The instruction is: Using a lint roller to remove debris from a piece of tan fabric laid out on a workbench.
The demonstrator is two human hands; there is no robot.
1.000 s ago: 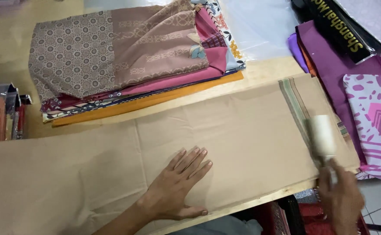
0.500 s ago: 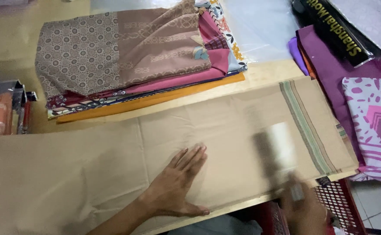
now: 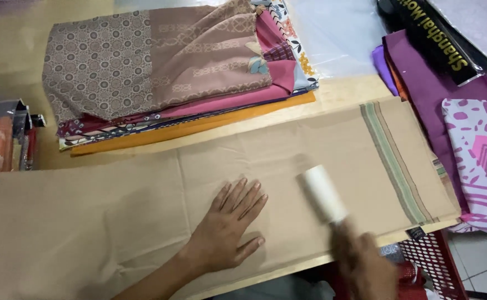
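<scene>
The left hand lies flat, fingers spread, palm down on a long beige cloth that stretches across the wooden surface from the left edge to the right, where a band of green and brown stripes crosses it near its end. Its grip holds nothing; it only presses the cloth against the surface. Just to the right, the right hand is blurred at the near edge, its grip wrapped around the handle of a white lint roller (the handle itself is hidden in the blur), whose roll rests on the cloth, tilted up and to the left, near the left hand's fingertips but apart from them. Beyond the cloth sits a stack of folded fabrics, a brown patterned piece on top, with pink and orange layers showing at its lower edge. At the far left stand some small packets. On the right lie purple fabric and a pink-and-white printed piece, touching the cloth's striped end. A red plastic basket shows below the surface's near edge.
</scene>
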